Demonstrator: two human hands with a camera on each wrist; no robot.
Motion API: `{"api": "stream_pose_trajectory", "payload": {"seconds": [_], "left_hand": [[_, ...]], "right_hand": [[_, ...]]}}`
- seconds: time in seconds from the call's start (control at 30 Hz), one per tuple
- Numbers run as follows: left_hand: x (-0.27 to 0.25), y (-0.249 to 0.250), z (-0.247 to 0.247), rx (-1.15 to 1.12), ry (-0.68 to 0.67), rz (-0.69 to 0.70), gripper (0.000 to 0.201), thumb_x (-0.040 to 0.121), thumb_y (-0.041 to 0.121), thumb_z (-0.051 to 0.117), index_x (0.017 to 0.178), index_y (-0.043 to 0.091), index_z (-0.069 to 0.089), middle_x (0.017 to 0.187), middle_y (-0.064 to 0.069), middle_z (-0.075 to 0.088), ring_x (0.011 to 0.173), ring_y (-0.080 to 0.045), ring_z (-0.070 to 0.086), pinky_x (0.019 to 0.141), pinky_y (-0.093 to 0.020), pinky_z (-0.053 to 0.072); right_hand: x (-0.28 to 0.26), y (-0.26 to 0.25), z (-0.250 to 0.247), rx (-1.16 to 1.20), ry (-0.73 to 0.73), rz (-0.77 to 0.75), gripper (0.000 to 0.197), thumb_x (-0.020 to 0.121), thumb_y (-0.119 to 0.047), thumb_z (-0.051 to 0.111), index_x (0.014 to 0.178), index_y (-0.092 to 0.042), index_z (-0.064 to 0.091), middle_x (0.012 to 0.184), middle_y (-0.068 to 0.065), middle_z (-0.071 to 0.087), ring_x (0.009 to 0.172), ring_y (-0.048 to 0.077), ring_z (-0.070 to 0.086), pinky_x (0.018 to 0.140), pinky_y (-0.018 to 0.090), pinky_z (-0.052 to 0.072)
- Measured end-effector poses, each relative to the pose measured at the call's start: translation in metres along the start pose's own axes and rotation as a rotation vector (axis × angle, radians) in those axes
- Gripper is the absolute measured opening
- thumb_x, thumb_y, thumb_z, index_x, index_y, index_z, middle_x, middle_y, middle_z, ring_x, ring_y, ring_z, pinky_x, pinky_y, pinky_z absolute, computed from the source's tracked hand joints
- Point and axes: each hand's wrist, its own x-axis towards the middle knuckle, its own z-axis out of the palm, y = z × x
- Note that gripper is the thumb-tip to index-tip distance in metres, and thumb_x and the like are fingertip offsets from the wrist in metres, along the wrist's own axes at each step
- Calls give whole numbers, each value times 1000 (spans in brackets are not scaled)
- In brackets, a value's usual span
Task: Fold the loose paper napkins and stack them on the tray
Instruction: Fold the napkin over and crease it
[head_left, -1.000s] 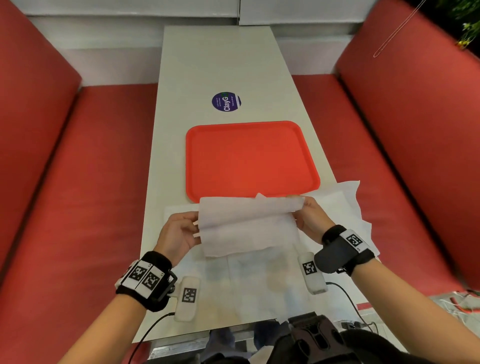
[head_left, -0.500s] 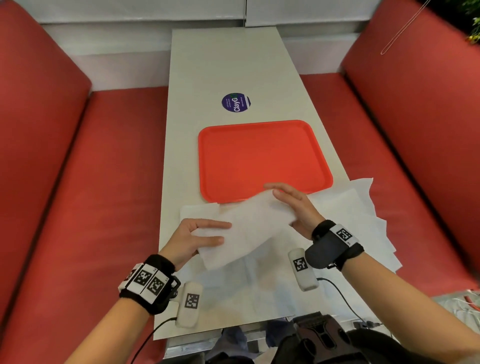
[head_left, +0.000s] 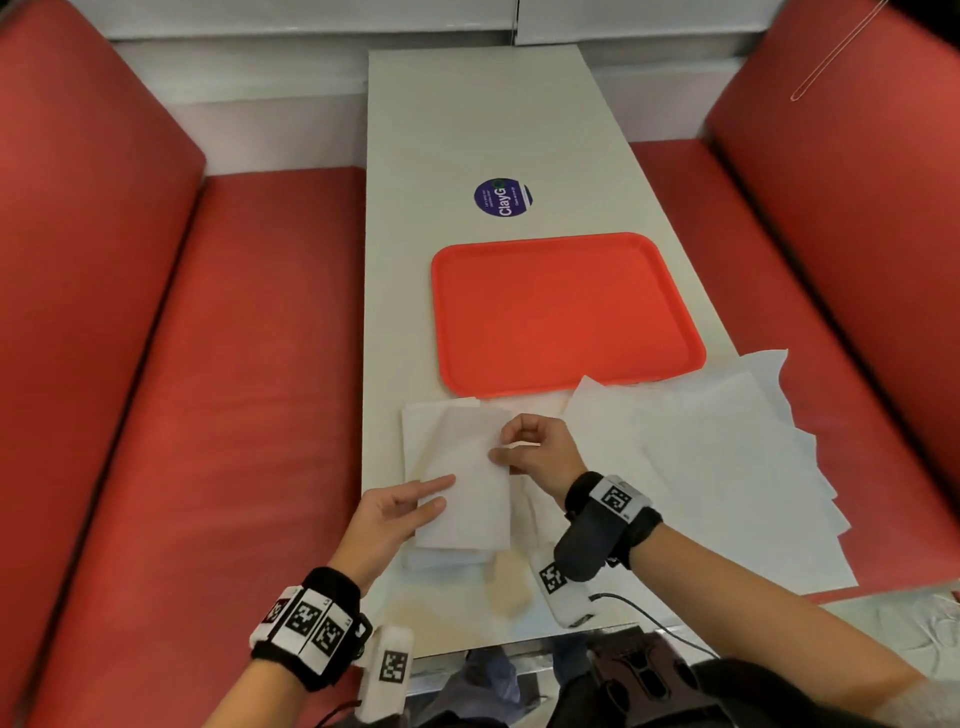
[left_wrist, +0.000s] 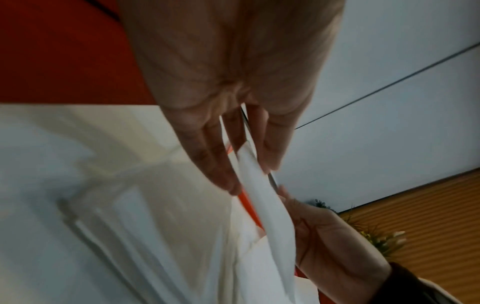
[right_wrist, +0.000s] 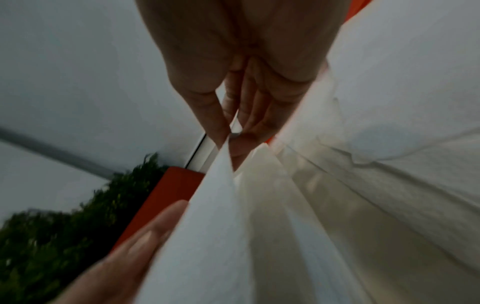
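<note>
An orange tray lies bare on the narrow white table. Just in front of it I hold a folded white napkin lengthwise, low over another flat napkin. My left hand pinches its near-left edge, fingers straight on top; in the left wrist view the napkin runs between the fingers and thumb of my left hand. My right hand pinches the right edge with curled fingers. The right wrist view shows my right hand nipping the napkin.
Several loose unfolded napkins spread over the table's right front corner and overhang its edge. A round purple sticker sits beyond the tray. Red bench seats flank the table on both sides.
The napkin, held wide between both hands a second ago, is now folded narrower and turned lengthwise. Both hands have come closer together at the table's left front.
</note>
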Motion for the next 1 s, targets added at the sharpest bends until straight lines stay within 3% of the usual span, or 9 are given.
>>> {"api": "stream_pose_trajectory", "payload": {"seconds": [0.13, 0.23, 0.3, 0.4, 0.5, 0.6, 0.77, 0.9, 1.0], "left_hand": [[0, -1, -13, 12, 121, 98, 34, 77, 1, 76, 105, 20, 76, 122, -5, 66, 114, -29, 62, 104, -48, 46], [-1, 3, -20, -7, 125, 153, 58, 67, -9, 81, 113, 24, 72, 132, 3, 59, 107, -24, 66, 91, -41, 55], [-3, 5, -20, 12, 107, 161, 70, 64, -13, 81, 121, 26, 66, 135, 10, 54, 104, -22, 68, 81, -34, 58], [-4, 3, -15, 65, 93, 145, 79, 64, -12, 82, 130, 25, 57, 135, 20, 48, 95, -13, 70, 70, -24, 57], [2, -5, -11, 104, 110, 131, 69, 73, -6, 78, 133, 17, 54, 135, 14, 48, 88, 7, 67, 67, -10, 51], [11, -13, -10, 164, 186, 146, 55, 80, 1, 75, 129, 20, 59, 133, 14, 53, 56, -1, 55, 61, -14, 47], [24, -20, -12, 202, 270, 132, 52, 76, 1, 77, 118, 28, 65, 74, 1, 59, 47, -11, 37, 53, -20, 40], [27, -24, -7, 242, 258, 98, 51, 74, 1, 80, 117, 24, 64, 111, 3, 62, 55, -22, 48, 58, -27, 51], [28, -28, -4, 344, 279, 112, 51, 73, 3, 81, 117, 20, 64, 120, 5, 54, 54, -16, 49, 58, -19, 49]], "right_hand": [[3, 2, 18, -132, -107, -60, 33, 75, 1, 74, 97, -24, 72, 108, 7, 66, 66, 19, 63, 62, 27, 54], [1, -3, 25, -110, -117, -95, 40, 77, 0, 74, 107, -26, 71, 71, -12, 68, 58, 15, 58, 60, 27, 53], [3, -1, 28, -112, -94, -99, 42, 76, -2, 75, 110, -28, 71, 63, -12, 66, 59, 14, 57, 64, 26, 53], [6, 7, 32, -201, -43, -99, 43, 75, -5, 75, 113, -27, 71, 92, -2, 71, 64, 13, 59, 71, 27, 55], [9, 17, 34, -312, -11, -65, 45, 77, -5, 73, 117, -24, 68, 98, 1, 67, 66, 12, 59, 74, 27, 53], [10, 21, 34, -369, 1, -71, 48, 78, -5, 71, 122, -24, 65, 115, -3, 62, 70, 11, 58, 76, 24, 53], [15, 21, 32, -435, 0, -108, 52, 80, -6, 70, 128, -23, 61, 130, -6, 53, 71, 4, 54, 66, 5, 42], [20, 22, 30, -555, -54, -58, 59, 81, -6, 70, 136, -18, 53, 139, -1, 46, 76, 9, 51, 73, 12, 41], [21, 24, 30, -596, -104, -31, 66, 80, -6, 70, 141, -16, 48, 143, 2, 41, 83, 14, 51, 77, 16, 40]]}}
